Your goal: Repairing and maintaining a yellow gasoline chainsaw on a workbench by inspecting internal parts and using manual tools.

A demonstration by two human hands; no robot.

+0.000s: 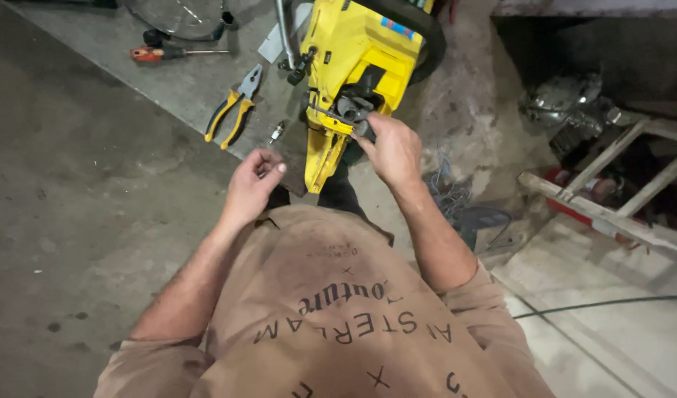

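Tan printed shirt (324,317) nearest, left hand (251,184) curled around something small and unidentifiable, black part (357,118) on yellow plastic chainsaw body (353,66) pinched by right hand (394,151), yellow-handled pliers (234,107) laid on grey bench (184,81).

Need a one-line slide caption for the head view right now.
Right hand grips a dark part on a yellow chainsaw body; left hand pinches something small, pliers and screwdriver nearby.

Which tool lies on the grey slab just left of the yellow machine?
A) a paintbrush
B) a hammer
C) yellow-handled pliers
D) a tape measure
C: the yellow-handled pliers lie on the grey slab, left of the yellow machine that the right hand is touching.
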